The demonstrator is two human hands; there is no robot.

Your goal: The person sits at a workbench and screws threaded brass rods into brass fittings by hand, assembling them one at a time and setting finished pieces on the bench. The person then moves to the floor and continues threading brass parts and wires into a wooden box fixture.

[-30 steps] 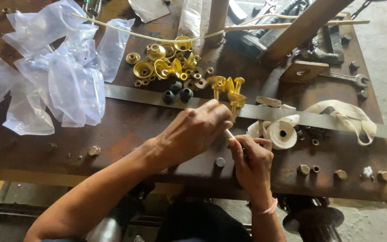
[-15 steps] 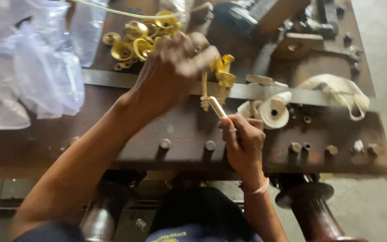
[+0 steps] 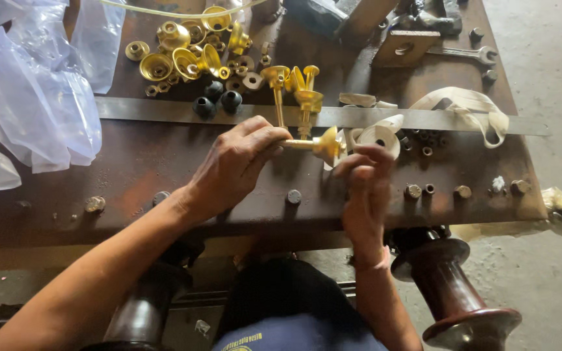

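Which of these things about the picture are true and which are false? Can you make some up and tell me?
1. The left hand holds a shiny brass funnel-shaped fitting by its thin stem. True.
2. The right hand holds a hammer. False: it sits by the white roll of tape and holds no hammer.
3. Clear crumpled plastic bags lie at the left of the rusty brown metal workbench. True.
4. The round black rubber knobs are stacked on the tape. False: they lie by the long flat steel strip, near the pile of brass cups.
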